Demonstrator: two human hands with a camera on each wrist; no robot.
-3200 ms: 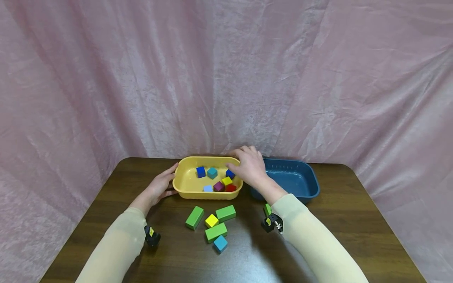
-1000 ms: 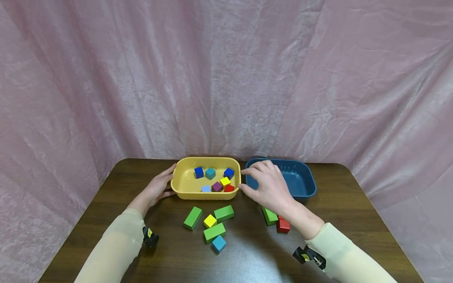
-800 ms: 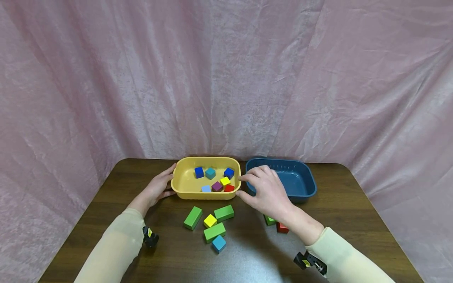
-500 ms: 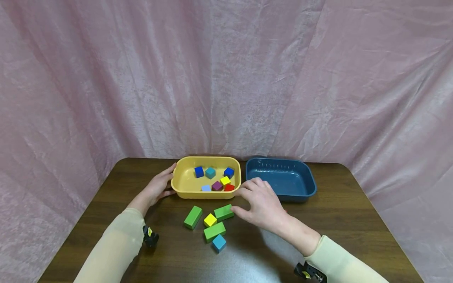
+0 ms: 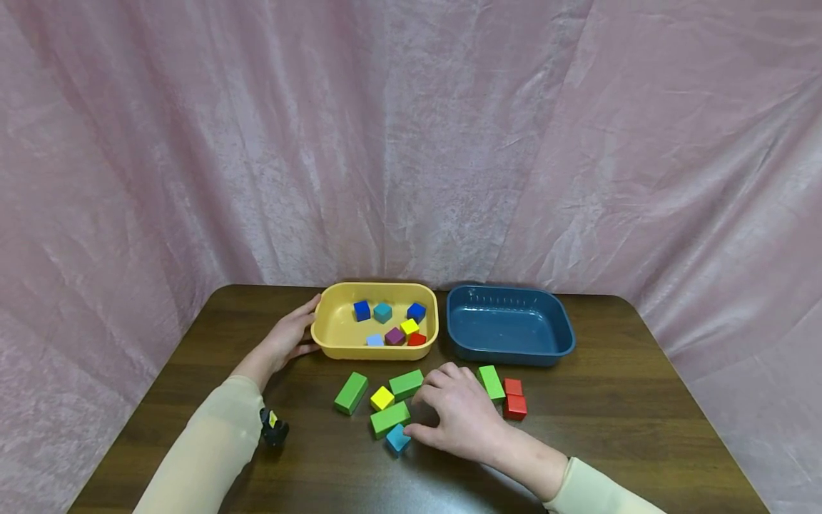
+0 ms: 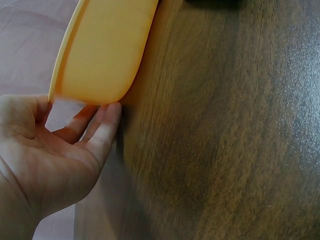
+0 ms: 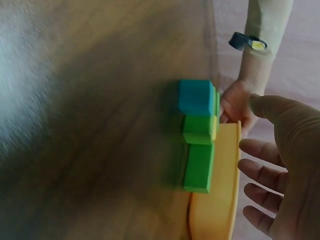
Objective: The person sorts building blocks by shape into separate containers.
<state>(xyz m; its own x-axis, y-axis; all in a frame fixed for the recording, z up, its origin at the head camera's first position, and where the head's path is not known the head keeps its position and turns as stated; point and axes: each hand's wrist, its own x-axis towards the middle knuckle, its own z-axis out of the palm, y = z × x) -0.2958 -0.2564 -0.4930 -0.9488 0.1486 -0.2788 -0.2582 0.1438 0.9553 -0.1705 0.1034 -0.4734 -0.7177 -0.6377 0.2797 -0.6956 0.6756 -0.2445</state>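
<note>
My left hand [image 5: 287, 338] holds the left end of a yellow plastic tray [image 5: 330, 332]; in the left wrist view its fingertips [image 6: 111, 114] touch the tray's end. Several small cubes lie inside, among them a purple cube [image 5: 394, 336] and a red cube [image 5: 417, 340]. My right hand [image 5: 464, 415] hovers over the table with fingers spread and nothing in its grasp. Its thumb is near a light-blue cube [image 5: 398, 441]. Beside that cube lie a green block [image 5: 390, 420], a yellow cube [image 5: 382, 399] and another green block [image 5: 406, 385], whose right end meets the fingers in view.
A blue tray [image 5: 510, 343] without blocks stands right of the yellow one. Another green block [image 5: 351, 393] lies at left. Right of my right hand are a green block [image 5: 491, 384] and two red blocks [image 5: 514, 407]. A pink curtain [image 5: 411, 143] hangs behind the wooden table [image 5: 610, 414].
My right hand has come from above the yellow tray's right end down towards the light-blue cube. The green and red blocks at right are uncovered. My left hand stays at the tray.
</note>
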